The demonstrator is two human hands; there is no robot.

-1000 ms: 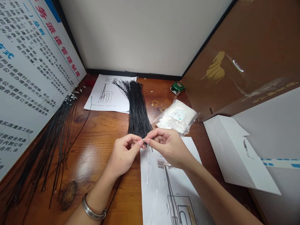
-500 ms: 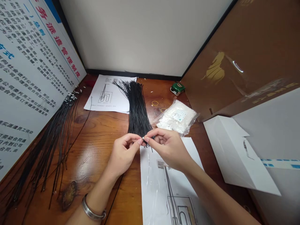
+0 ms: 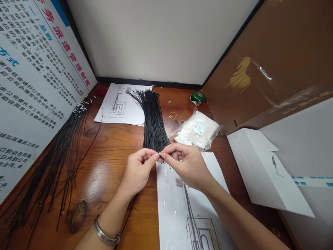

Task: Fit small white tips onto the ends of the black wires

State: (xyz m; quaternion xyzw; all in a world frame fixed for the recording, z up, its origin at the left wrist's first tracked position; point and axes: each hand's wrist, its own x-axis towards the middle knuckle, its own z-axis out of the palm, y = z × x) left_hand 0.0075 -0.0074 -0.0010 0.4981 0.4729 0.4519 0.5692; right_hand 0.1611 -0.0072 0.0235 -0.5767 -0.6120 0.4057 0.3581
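My left hand [image 3: 140, 170] pinches the end of a thin black wire, whose length trails below the wrist [image 3: 127, 218]. Fingertip to fingertip with it, my right hand [image 3: 186, 165] pinches a tiny white connector [image 3: 159, 153]. Fingers cover most of both pieces, so I cannot tell whether the wire is inside the connector. Just beyond the hands lies a thick bundle of black wires [image 3: 155, 121], its near ends partly behind my right fingers. Under my right hand is a printed drawing sheet [image 3: 169, 208] with clear plastic on it.
To the left lie looser black wires [image 3: 59, 149] with white connectors at their far ends. A clear bag of white connectors [image 3: 199, 130] is beyond my right hand. Further back are a green tape measure [image 3: 197, 98] and another drawing sheet [image 3: 104, 111]. A white box [image 3: 260, 166] stands right.
Both hands keep the same pinch, meeting at the small white connector. The whole view has shifted slightly; nothing else visibly moves.
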